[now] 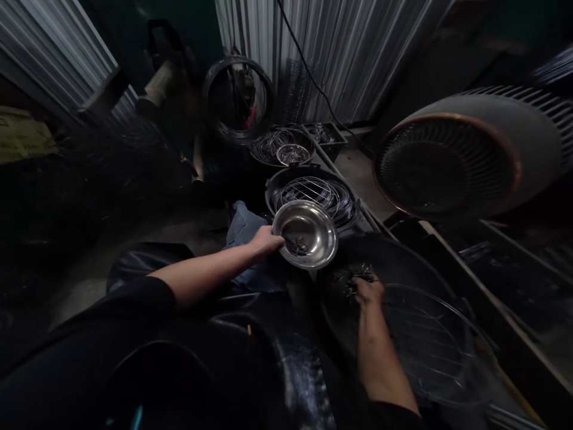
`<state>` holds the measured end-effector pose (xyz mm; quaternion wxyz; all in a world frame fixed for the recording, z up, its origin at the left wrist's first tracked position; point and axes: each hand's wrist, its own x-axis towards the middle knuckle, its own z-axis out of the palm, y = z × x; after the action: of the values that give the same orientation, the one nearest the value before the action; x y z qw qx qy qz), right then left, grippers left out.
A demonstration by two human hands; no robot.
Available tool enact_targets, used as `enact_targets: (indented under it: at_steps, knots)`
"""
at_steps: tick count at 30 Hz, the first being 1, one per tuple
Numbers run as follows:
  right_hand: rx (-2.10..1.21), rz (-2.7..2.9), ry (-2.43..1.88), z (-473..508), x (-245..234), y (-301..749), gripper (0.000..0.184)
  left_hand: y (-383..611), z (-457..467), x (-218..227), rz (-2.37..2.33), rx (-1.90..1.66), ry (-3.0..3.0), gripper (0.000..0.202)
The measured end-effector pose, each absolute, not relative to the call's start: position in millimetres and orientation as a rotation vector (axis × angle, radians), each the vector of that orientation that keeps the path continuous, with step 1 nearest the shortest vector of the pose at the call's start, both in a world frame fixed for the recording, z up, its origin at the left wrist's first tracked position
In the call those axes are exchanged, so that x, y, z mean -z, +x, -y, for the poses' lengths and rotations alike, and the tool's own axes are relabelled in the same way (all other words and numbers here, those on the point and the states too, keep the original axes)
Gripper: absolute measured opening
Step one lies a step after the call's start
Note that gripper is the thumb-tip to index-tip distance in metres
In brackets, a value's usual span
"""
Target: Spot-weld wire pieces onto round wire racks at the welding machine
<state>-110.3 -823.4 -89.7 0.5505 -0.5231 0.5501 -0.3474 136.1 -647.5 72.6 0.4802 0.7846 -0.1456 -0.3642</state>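
My left hand (267, 240) grips the left rim of a shiny metal bowl (320, 230), thumb over the edge. The bowl is tilted towards me, and a few short thin metal pieces (298, 245) lie at its bottom. To the right, my right hand (369, 289) is closed on a bunch of short metal wire pieces (358, 278), whose ends stick out past the fingers. It is over a large dark round basin (403, 257). Just behind the bowl, a black basin (271, 182) holds coils of wire and round wire racks (308, 190).
A large round fan (447, 161) stands at the right. Farther back are a small bowl (292, 155) of metal pieces and a hanging wire coil (239, 98). A big round wire rack (430, 340) lies right of my forearm. Blue cloth (242, 224) is behind my left hand.
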Motion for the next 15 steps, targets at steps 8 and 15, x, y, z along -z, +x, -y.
enact_targets:
  at_steps: [8,15]
  knots:
    - [0.924,-1.266,-1.178,838.6,25.4,-115.0,0.046,97.2,671.0,-46.0,0.376,1.039,1.955,0.018]
    - [0.835,-1.152,-1.569,809.0,3.7,-62.2,0.047,82.3,677.0,-40.0,0.367,1.133,1.898,0.019]
